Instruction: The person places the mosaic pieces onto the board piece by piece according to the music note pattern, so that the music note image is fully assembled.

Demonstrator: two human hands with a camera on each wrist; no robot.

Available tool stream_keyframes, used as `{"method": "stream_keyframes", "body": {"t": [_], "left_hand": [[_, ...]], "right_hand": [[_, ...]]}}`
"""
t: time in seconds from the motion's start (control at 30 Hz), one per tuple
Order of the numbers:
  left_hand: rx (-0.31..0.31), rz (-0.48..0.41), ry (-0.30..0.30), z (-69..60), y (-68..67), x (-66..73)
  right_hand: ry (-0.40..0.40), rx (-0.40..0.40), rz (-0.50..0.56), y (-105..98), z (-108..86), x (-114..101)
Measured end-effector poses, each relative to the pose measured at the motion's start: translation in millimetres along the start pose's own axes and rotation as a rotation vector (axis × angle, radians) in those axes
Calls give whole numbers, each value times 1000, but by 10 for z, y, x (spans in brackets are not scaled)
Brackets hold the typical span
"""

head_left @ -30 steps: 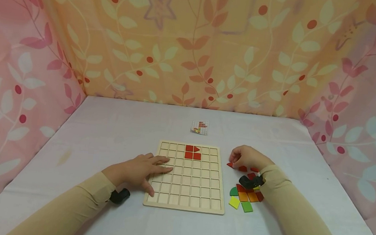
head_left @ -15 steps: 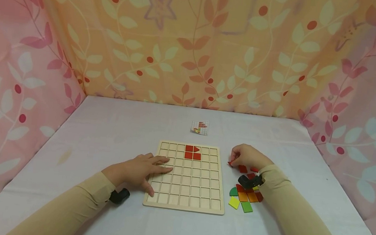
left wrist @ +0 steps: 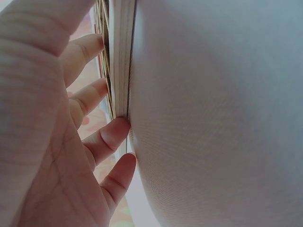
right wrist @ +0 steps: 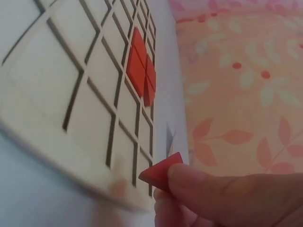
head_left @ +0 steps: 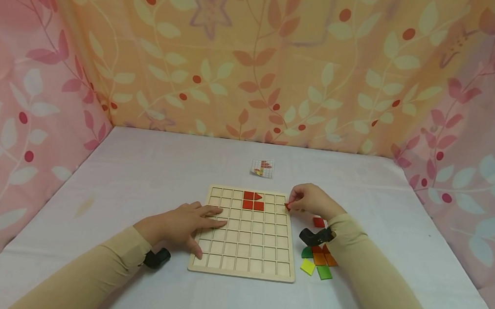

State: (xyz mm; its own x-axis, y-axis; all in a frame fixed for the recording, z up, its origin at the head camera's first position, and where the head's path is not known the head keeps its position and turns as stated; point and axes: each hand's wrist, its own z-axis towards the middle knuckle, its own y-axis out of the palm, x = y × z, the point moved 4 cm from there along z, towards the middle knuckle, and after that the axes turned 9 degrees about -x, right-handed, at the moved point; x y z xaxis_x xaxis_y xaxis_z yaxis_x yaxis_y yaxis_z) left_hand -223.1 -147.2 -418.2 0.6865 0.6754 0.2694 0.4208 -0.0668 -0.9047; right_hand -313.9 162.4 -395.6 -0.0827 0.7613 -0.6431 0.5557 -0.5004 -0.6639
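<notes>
1. As the R hand [head_left: 312, 199] hangs at the grid board's [head_left: 242, 263] 2 o'c edge, thumb + fingertips are clamped on a red triangle [right wrist: 156, 174]!
2. That triangle's right by the board's edge, approx 2 o'c; can't tell if it's touching the wood. R wrist cam: one corner pokes out past the thumb.
3. Over at 9 o'c, L hand [head_left: 186, 223], fingers spread apart, a couple of tips on the board, thumb at its 8 o'c edge. L wrist cam: another fingertip's against the board's side.
4. Set on the board at 12 o'c: 3 red squares [head_left: 248, 204] plus a red tri. pc [head_left: 258, 196], top row, pointing to 3 o'c.
5. Off the board, just under 3 o'c: loose pcs bunched on the white cloth [head_left: 161, 181], incl. green curved pc [head_left: 307, 252], yellow square [head_left: 307, 266], green square [head_left: 324, 272], orange pc [head_left: 320, 259]. Black wrist device [head_left: 314, 237] + tan sleeve [head_left: 378, 274] hide some.
6. Btwn R hand and that bunch, a red pc [head_left: 318, 222].
7. Beyond the board, 12 o'c: small printed card [head_left: 262, 168] w/ coloured pattern.
</notes>
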Motion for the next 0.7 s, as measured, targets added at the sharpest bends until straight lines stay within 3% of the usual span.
{"method": "stream_keyframes", "body": {"t": [0.23, 0.37, 0.7], "left_hand": [[-7, 8, -8, 1, 10, 0], [-8, 11, -11, 5, 8, 1], [4, 26, 3, 8, 17, -15]], "right_hand": [[-52, 25, 44, 144, 117, -116], [-63, 54, -6, 197, 161, -186], [-7, 86, -22, 295, 230, -213]]}}
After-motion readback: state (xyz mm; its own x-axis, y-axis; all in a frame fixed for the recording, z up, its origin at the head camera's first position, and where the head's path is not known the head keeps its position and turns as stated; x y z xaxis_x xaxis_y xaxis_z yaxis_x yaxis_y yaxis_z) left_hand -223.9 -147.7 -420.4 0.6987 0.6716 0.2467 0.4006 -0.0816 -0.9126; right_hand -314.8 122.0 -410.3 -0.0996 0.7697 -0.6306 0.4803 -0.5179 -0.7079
